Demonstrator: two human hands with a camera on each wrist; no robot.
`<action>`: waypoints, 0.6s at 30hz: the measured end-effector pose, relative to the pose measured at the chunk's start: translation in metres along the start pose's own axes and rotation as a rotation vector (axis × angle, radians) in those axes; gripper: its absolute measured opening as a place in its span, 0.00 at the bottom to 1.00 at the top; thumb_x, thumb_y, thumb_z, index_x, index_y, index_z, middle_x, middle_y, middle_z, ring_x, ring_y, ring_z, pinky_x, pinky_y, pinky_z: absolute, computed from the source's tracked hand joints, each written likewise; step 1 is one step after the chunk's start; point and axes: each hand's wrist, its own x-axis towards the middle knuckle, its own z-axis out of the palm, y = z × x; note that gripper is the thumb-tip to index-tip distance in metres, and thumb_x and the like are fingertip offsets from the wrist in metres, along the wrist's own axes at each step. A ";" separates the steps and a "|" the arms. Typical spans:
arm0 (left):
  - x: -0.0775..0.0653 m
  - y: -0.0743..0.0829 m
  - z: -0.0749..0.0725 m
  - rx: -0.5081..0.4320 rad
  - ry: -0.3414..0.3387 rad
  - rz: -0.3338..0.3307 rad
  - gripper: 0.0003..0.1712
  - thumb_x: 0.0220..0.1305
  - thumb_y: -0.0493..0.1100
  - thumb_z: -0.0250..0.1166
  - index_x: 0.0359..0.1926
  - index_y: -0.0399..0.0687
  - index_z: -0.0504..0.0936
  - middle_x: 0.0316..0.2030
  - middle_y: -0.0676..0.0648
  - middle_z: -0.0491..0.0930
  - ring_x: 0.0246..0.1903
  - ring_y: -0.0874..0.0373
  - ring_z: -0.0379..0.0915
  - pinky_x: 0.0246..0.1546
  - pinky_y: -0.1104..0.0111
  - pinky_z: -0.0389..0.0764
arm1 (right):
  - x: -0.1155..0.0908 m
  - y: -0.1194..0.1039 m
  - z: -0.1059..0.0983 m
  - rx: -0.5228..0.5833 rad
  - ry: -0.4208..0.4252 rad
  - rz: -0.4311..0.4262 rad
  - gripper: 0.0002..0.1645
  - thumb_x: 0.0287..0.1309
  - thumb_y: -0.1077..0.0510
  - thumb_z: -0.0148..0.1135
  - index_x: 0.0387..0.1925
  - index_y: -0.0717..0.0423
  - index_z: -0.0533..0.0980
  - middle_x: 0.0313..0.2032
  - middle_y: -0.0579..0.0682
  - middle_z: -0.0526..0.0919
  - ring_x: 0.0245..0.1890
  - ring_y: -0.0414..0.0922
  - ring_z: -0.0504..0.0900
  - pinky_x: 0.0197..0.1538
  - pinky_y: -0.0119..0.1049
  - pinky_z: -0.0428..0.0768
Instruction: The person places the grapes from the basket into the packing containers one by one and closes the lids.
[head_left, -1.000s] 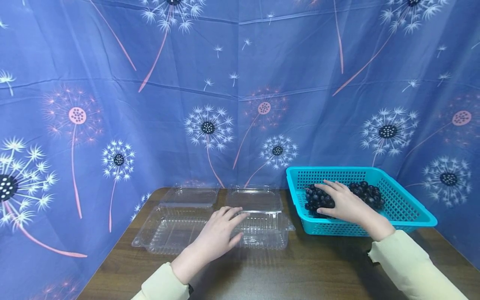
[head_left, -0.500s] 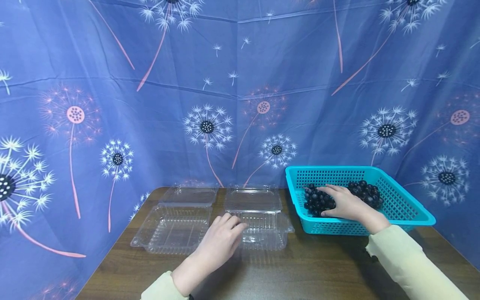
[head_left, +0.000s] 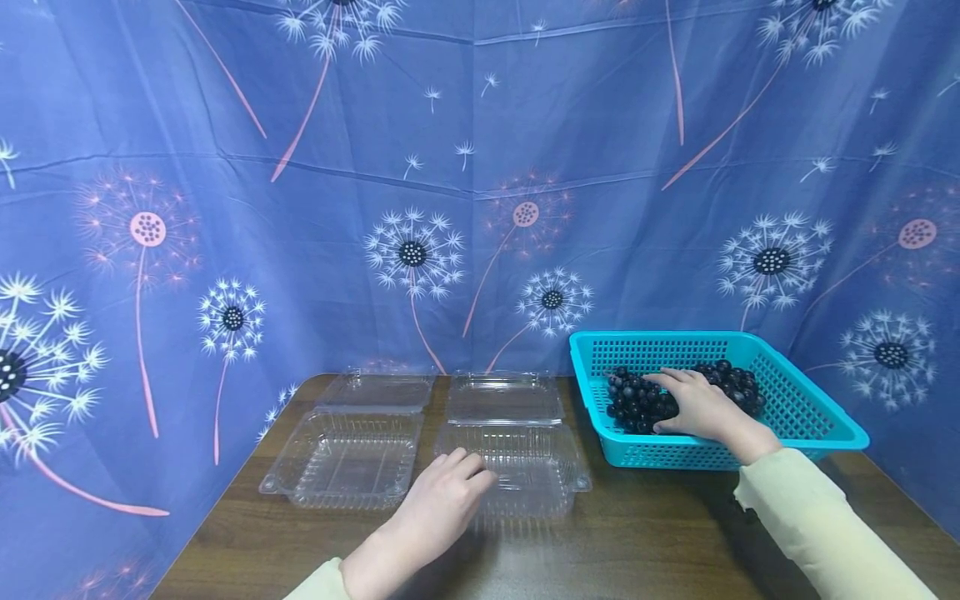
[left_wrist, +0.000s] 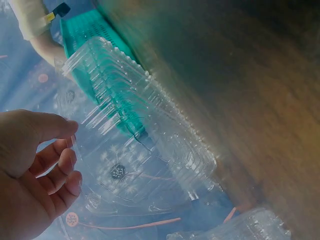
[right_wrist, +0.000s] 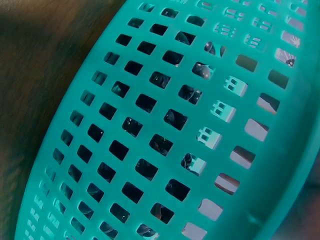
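At the near-left edge of the right-hand clear plastic clamshell box (head_left: 525,471), my left hand (head_left: 442,508) has its fingers bent. The left wrist view shows the thumb (left_wrist: 57,126) and curled fingers pinching the box's rim. My right hand (head_left: 705,408) is down in the turquoise basket (head_left: 821,408); its thumb and fingers curve round part of the black grapes (head_left: 633,404). Some fingertips are hidden among the grapes. In the right wrist view the basket's slotted wall (right_wrist: 145,125) hides that hand, and dark grapes show through the holes.
A second clear clamshell box (head_left: 352,458) stands to the left, its lid (head_left: 378,392) folded back. The right-hand box's lid (head_left: 506,398) also lies back toward the patterned blue cloth (head_left: 480,250). Both boxes and the basket stand on a brown wooden table (head_left: 600,550).
My left fingers have bent in at the box's edge, and the right-hand box has shifted slightly toward me. My right hand has moved a little right, its fingers drawing in round the grapes.
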 end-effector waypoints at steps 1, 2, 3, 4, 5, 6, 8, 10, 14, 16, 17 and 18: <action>-0.001 0.001 0.000 -0.006 -0.004 0.004 0.12 0.47 0.37 0.72 0.34 0.53 0.83 0.31 0.58 0.77 0.31 0.65 0.69 0.26 0.77 0.69 | 0.000 0.000 0.000 -0.001 -0.002 -0.003 0.49 0.42 0.46 0.73 0.65 0.58 0.64 0.63 0.71 0.62 0.60 0.74 0.58 0.52 0.73 0.61; -0.002 0.001 0.000 -0.013 -0.012 0.005 0.12 0.47 0.38 0.72 0.34 0.53 0.83 0.31 0.58 0.78 0.31 0.66 0.69 0.27 0.78 0.69 | 0.001 0.000 0.001 -0.001 -0.007 -0.005 0.49 0.42 0.46 0.74 0.65 0.57 0.64 0.63 0.71 0.62 0.60 0.74 0.58 0.52 0.73 0.62; -0.002 0.002 0.000 -0.019 -0.016 0.006 0.11 0.47 0.37 0.72 0.34 0.53 0.83 0.31 0.58 0.78 0.31 0.66 0.69 0.27 0.78 0.70 | 0.001 0.000 0.001 -0.001 -0.010 -0.010 0.50 0.42 0.47 0.74 0.65 0.58 0.64 0.62 0.71 0.63 0.59 0.73 0.59 0.52 0.72 0.63; -0.003 0.002 0.001 -0.025 -0.021 0.006 0.11 0.47 0.37 0.72 0.34 0.53 0.83 0.31 0.58 0.78 0.31 0.66 0.69 0.27 0.78 0.70 | 0.002 0.000 0.002 0.003 -0.017 -0.014 0.50 0.41 0.47 0.74 0.65 0.58 0.64 0.62 0.71 0.64 0.59 0.73 0.59 0.52 0.71 0.64; -0.003 0.002 0.001 -0.027 -0.018 0.009 0.11 0.46 0.37 0.72 0.33 0.53 0.83 0.31 0.58 0.78 0.30 0.66 0.69 0.26 0.79 0.69 | 0.003 0.000 0.003 0.007 -0.024 -0.017 0.50 0.41 0.48 0.75 0.65 0.57 0.64 0.62 0.71 0.64 0.59 0.73 0.60 0.51 0.71 0.65; -0.004 0.002 0.002 -0.026 -0.012 0.012 0.12 0.46 0.37 0.72 0.33 0.53 0.83 0.30 0.58 0.78 0.30 0.66 0.69 0.26 0.79 0.69 | 0.005 0.001 0.003 0.013 -0.032 -0.019 0.50 0.41 0.48 0.75 0.65 0.57 0.64 0.62 0.71 0.65 0.58 0.73 0.60 0.51 0.70 0.66; -0.004 0.002 0.003 -0.020 -0.007 0.016 0.11 0.46 0.36 0.72 0.33 0.54 0.83 0.30 0.58 0.77 0.30 0.66 0.70 0.26 0.79 0.69 | 0.007 0.003 0.005 0.013 -0.052 -0.022 0.50 0.41 0.48 0.75 0.65 0.57 0.64 0.61 0.71 0.65 0.58 0.73 0.61 0.49 0.68 0.68; -0.005 0.002 0.004 -0.018 -0.009 0.021 0.11 0.46 0.36 0.72 0.33 0.54 0.83 0.30 0.58 0.77 0.31 0.66 0.70 0.27 0.78 0.70 | 0.009 0.005 0.007 0.004 -0.069 -0.021 0.50 0.40 0.48 0.75 0.65 0.57 0.64 0.61 0.71 0.64 0.58 0.73 0.61 0.47 0.67 0.70; -0.006 0.003 0.005 -0.018 -0.029 0.028 0.11 0.47 0.36 0.71 0.33 0.54 0.83 0.30 0.57 0.78 0.32 0.65 0.72 0.33 0.76 0.77 | 0.011 0.009 0.009 -0.006 -0.094 -0.019 0.50 0.41 0.48 0.75 0.65 0.57 0.64 0.62 0.70 0.64 0.58 0.72 0.61 0.47 0.67 0.70; -0.006 0.003 0.005 -0.014 -0.041 0.028 0.11 0.47 0.36 0.71 0.33 0.54 0.83 0.30 0.57 0.78 0.31 0.65 0.72 0.35 0.75 0.78 | 0.011 0.009 0.008 0.000 -0.101 -0.024 0.50 0.41 0.48 0.75 0.65 0.57 0.64 0.62 0.71 0.63 0.57 0.73 0.60 0.47 0.67 0.70; -0.007 0.003 0.005 -0.012 -0.045 0.029 0.11 0.47 0.36 0.72 0.33 0.54 0.83 0.30 0.58 0.78 0.31 0.65 0.72 0.35 0.75 0.78 | 0.011 0.009 0.007 0.002 -0.103 -0.027 0.50 0.41 0.48 0.75 0.65 0.57 0.64 0.62 0.71 0.63 0.57 0.74 0.60 0.47 0.68 0.70; -0.007 0.004 0.005 -0.010 -0.049 0.030 0.11 0.46 0.37 0.72 0.33 0.54 0.83 0.30 0.58 0.78 0.31 0.65 0.71 0.35 0.75 0.78 | 0.011 0.009 0.005 0.002 -0.104 -0.030 0.49 0.41 0.49 0.75 0.65 0.58 0.64 0.62 0.72 0.62 0.57 0.74 0.60 0.47 0.68 0.70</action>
